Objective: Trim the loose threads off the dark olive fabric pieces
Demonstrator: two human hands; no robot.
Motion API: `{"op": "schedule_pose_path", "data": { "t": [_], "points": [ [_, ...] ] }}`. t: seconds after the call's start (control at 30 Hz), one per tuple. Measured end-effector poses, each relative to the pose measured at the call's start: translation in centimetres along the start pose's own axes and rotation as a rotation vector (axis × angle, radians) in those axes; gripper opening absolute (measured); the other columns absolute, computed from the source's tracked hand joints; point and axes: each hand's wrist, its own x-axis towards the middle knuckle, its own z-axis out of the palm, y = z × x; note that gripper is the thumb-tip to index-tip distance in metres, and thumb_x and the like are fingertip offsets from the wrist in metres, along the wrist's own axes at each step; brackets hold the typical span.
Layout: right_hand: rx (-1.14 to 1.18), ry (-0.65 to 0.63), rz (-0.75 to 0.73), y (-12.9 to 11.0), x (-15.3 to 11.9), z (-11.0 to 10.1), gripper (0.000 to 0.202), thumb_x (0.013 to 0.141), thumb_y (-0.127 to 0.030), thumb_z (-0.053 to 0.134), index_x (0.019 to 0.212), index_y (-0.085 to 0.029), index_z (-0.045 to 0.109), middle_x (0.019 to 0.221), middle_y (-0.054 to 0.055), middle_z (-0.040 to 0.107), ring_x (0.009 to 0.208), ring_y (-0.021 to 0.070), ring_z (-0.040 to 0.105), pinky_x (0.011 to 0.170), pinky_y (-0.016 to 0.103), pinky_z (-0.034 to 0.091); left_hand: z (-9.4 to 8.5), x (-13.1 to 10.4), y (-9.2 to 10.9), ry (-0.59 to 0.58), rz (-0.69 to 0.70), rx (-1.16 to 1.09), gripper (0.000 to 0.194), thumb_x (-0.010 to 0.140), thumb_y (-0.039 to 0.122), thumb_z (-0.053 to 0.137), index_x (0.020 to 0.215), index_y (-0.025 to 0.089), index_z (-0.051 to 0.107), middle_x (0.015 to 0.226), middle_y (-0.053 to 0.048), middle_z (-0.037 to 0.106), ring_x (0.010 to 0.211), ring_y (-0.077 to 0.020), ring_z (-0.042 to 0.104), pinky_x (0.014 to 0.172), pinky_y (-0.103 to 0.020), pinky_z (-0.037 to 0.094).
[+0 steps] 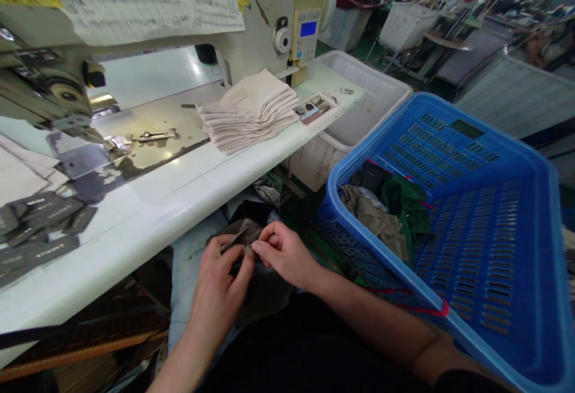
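Observation:
Over my lap, below the table's front edge, my left hand [221, 279] grips a piece of dark olive-brown fabric [245, 232] between thumb and fingers. My right hand [284, 253] meets it from the right, thumb and forefinger pinched together at the fabric's edge close to my left fingertips. Whatever small part lies in that pinch is too small to make out. The rest of the dark fabric hangs below my hands and is partly hidden by them.
A sewing machine [265, 15] stands on the white table [179, 195]. Stacked beige fabric pieces [251, 111] lie beside its base. Dark labels [40, 225] are heaped at the left. A blue basket [476, 285] with crumpled cloth [377, 219] stands at my right, a white bin [354, 93] behind it.

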Motion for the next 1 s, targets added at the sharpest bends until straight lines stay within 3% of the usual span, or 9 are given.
{"op": "schedule_pose_path", "data": {
  "t": [0.17,0.23,0.33,0.5,0.6,0.67,0.83,0.9,1.0],
  "points": [
    [-0.194,0.130,-0.082,-0.8,0.1,-0.9,0.027,0.085,-0.042,0.069,0.097,-0.020,0.058,0.064,-0.007,0.052,0.059,0.0112,0.049,0.056,0.024,0.037,0.1,-0.1,-0.6,0.002,0.005,0.045,0.029,0.089,0.043,0.055,0.078,0.023,0.072,0.098,-0.009,0.062,0.094,-0.0267,0.062,0.085,-0.042,0.052],
    [-0.375,0.113,-0.080,-1.3,0.2,-1.3,0.033,0.079,-0.043,0.077,0.099,-0.021,0.064,0.067,-0.006,0.055,0.062,0.0116,0.051,0.058,0.024,0.037,0.1,-0.2,-0.7,-0.018,0.040,0.061,0.028,0.089,0.042,0.055,0.082,0.023,0.074,0.099,-0.009,0.063,0.095,-0.0272,0.062,0.085,-0.043,0.052],
    [-0.518,0.040,-0.124,-1.6,0.3,-1.2,0.019,0.083,-0.039,0.074,0.086,-0.021,0.067,0.068,-0.004,0.059,0.064,0.0122,0.053,0.060,0.025,0.036,0.0,-0.3,-0.4,-0.027,0.074,0.042,0.027,0.091,0.040,0.055,0.088,0.024,0.076,0.105,-0.010,0.064,0.100,-0.0279,0.061,0.090,-0.044,0.051],
    [-0.114,0.201,-0.148,-1.6,0.5,0.3,0.019,0.088,-0.037,0.063,0.080,-0.020,0.059,0.068,-0.004,0.057,0.062,0.0122,0.052,0.059,0.024,0.039,0.0,-0.7,0.9,0.161,-0.025,-0.084,0.024,0.092,0.041,0.058,0.085,0.027,0.076,0.134,-0.005,0.060,0.124,-0.0294,0.054,0.108,-0.048,0.043],
    [0.129,0.209,-0.059,-1.6,0.8,0.7,0.024,0.087,-0.040,0.062,0.076,-0.021,0.053,0.059,-0.007,0.050,0.055,0.0112,0.048,0.058,0.024,0.040,0.3,-0.8,1.1,0.110,-0.178,-0.223,0.031,0.094,0.044,0.053,0.080,0.025,0.073,0.141,-0.004,0.057,0.127,-0.0277,0.055,0.109,-0.045,0.044],
    [0.128,0.171,-0.056,-1.5,0.9,0.5,0.023,0.086,-0.039,0.062,0.076,-0.021,0.052,0.056,-0.007,0.049,0.054,0.0110,0.047,0.058,0.024,0.040,0.3,-0.7,0.9,0.082,-0.196,-0.194,0.031,0.093,0.046,0.053,0.080,0.024,0.072,0.138,-0.007,0.058,0.125,-0.0288,0.056,0.109,-0.047,0.043],
    [-0.102,0.214,-0.158,-0.9,0.6,0.0,0.019,0.087,-0.037,0.062,0.080,-0.020,0.056,0.064,-0.005,0.052,0.059,0.0118,0.048,0.057,0.024,0.039,-0.8,-0.1,0.4,0.281,-0.070,0.128,0.029,0.083,0.048,0.064,0.093,0.021,0.072,0.120,-0.014,0.059,0.117,-0.0354,0.056,0.102,-0.056,0.044],
    [-0.171,0.212,-0.194,-0.8,0.4,0.1,0.018,0.087,-0.037,0.061,0.081,-0.021,0.057,0.066,-0.005,0.053,0.060,0.0118,0.048,0.057,0.024,0.038,-1.2,0.2,0.3,0.168,-0.090,0.056,0.028,0.082,0.049,0.063,0.083,0.021,0.071,0.093,-0.009,0.064,0.091,-0.0294,0.064,0.083,-0.046,0.054],
    [-0.299,0.160,-0.255,-0.9,0.0,0.2,0.015,0.085,-0.034,0.062,0.079,-0.021,0.059,0.066,-0.004,0.053,0.059,0.0113,0.048,0.056,0.024,0.036,-1.3,0.8,0.1,-0.070,-0.276,-0.186,0.029,0.077,0.050,0.062,0.067,0.023,0.063,0.059,0.000,0.060,0.057,-0.0205,0.060,0.056,-0.034,0.051]
  ]
}}
